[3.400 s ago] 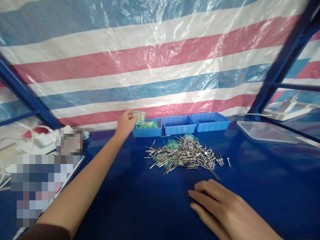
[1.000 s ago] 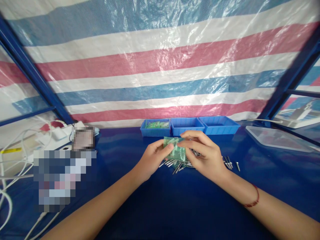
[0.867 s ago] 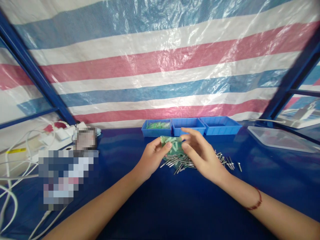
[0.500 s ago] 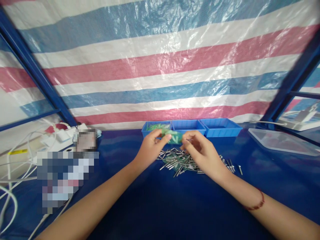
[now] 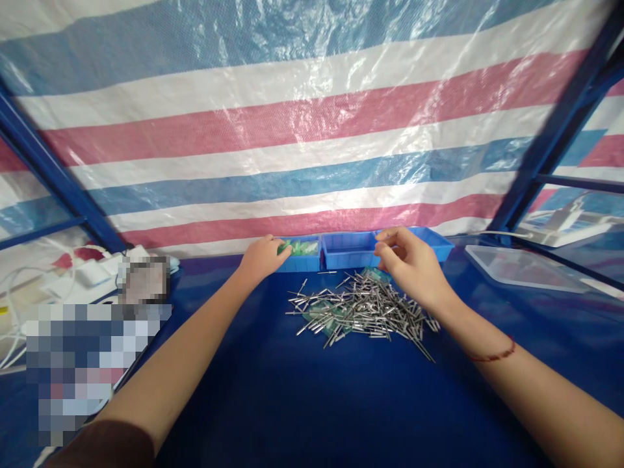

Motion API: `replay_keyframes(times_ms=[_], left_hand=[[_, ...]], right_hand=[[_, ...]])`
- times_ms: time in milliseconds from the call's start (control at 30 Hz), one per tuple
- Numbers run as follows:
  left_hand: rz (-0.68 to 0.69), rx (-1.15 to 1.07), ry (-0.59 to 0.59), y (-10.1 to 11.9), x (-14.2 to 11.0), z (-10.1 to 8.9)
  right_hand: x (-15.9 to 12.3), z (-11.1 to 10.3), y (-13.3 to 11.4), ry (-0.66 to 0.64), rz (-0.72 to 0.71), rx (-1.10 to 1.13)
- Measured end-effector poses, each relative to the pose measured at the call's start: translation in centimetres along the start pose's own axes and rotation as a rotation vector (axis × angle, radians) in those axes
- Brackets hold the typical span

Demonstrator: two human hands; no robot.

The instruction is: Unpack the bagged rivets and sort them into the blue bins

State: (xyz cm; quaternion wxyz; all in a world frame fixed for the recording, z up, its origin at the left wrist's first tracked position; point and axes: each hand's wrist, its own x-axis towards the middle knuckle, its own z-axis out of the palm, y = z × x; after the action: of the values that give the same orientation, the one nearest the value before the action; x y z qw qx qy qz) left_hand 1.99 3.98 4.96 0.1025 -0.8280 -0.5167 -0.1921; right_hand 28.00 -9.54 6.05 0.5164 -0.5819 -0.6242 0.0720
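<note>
My left hand (image 5: 264, 259) is at the left compartment of the blue bin (image 5: 301, 263), its thumb and fingers around the end of a translucent green packet (image 5: 305, 247). Other green pieces lie in that compartment, and the hand hides part of it. In front of the bin's right part, my right hand (image 5: 407, 263) hovers over the back of a pile of metal pop rivets (image 5: 373, 309). Its fingers are loosely curved, thumb and forefinger apart, with nothing visible between them. Some green plastic (image 5: 324, 315) shows among the rivets.
A clear plastic lid (image 5: 524, 268) lies at the right on the blue table (image 5: 312, 403). White power strips and cables (image 5: 82, 276) crowd the left, beside blurred-out objects (image 5: 92, 351). Behind the bins hangs a striped plastic sheet (image 5: 292, 143) between blue posts.
My left hand has carried the green packet left to the bin's left compartment. My right hand has let go of the packet and risen slightly. More of the rivet pile shows.
</note>
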Motion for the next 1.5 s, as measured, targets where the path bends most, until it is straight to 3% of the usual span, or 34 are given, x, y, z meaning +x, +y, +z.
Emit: replay_keyframes(times_ms=[100,167,267,433,633,733,833,933,1000,1167,1233,1333,1433,1500], left_hand=[[0.008,0.034,0.011,0.6,-0.8,-0.7],[0.02,0.049,0.077,1.3,-1.6,-1.1],[0.165,-0.016,0.173,2.9,-3.6,-1.3],[0.4,-0.253,0.051,6.5,-7.6,-1.5],[0.379,-0.453,0.009,8.0,-9.5,-2.1],[0.252,-0.591,0.028,8.1,-9.4,-2.2],[0.048,-0.844,-0.012,8.7,-9.1,-2.3],[-0.107,-1.194,-0.134,9.7,-8.8,-2.5],[-0.141,-1.319,-0.147,10.0,-8.8,-2.7],[-0.107,-1.281,-0.094,9.5,-9.1,-3.1],[-0.063,-1.259,-0.115,9.3,-9.2,-3.1],[-0.076,-1.288,-0.155,9.4,-9.3,-2.9],[-0.205,-1.348,-0.238,9.5,-9.4,-2.8],[-0.244,-1.383,-0.337,9.5,-9.4,-2.7]], right_hand=[[0.9,-0.6,1.9,-0.174,-0.023,-0.438],[1.2,-0.5,3.3,-0.281,-0.011,-0.583],[1.2,0.3,5.2,-0.346,0.023,-0.631],[1.4,1.3,6.4,-0.371,0.022,-0.623],[1.4,-0.1,4.1,-0.301,-0.093,-0.507],[0.5,-0.3,1.9,-0.177,-0.168,-0.416],[-1.0,0.6,-0.3,-0.053,-0.133,-0.123],[-2.8,1.9,-2.3,-0.164,0.012,0.206],[-3.6,2.5,-3.3,-0.263,0.077,0.332],[-4.3,3.1,-4.1,-0.394,0.089,0.461],[-4.3,3.1,-3.9,-0.384,0.07,0.428],[-4.3,3.0,-3.3,-0.23,-0.102,0.273],[-4.3,2.5,-3.0,-0.067,-0.503,0.075],[-4.4,2.1,-3.1,-0.025,-0.704,-0.013]])
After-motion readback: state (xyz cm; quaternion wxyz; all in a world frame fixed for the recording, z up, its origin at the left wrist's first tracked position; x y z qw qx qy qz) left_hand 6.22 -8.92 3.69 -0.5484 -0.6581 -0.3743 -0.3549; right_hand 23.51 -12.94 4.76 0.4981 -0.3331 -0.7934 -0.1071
